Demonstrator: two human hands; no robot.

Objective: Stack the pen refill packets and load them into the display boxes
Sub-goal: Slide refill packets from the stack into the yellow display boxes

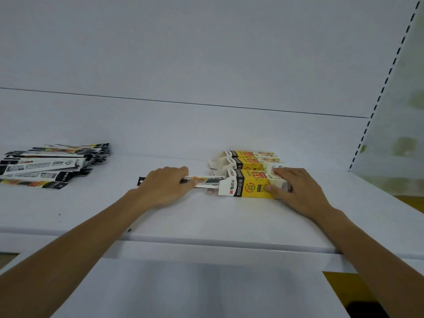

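You are working at a white shelf point(206, 216) with a plain white wall behind it. Far to the left lies a loose pile of packets point(52, 164), fanned out and not lined up. Next comes your left hand point(165, 184). Its fingers point(184, 172) are curled round a small stack of packets point(206, 181), pinching it. The right end of the stack sits in the open mouth of the front box point(250, 183). The end flaps point(223, 185) of the box stick out round that mouth. A packet corner could catch on a flap and bend, or the stack could slip apart if you push too fast. Your right hand point(296, 187) holds the front box, with its fingers laid over the top and its thumb pressed on the near side. If that hold goes soft, the box could slide to the right or bump the two boxes behind point(250, 154) out of line.
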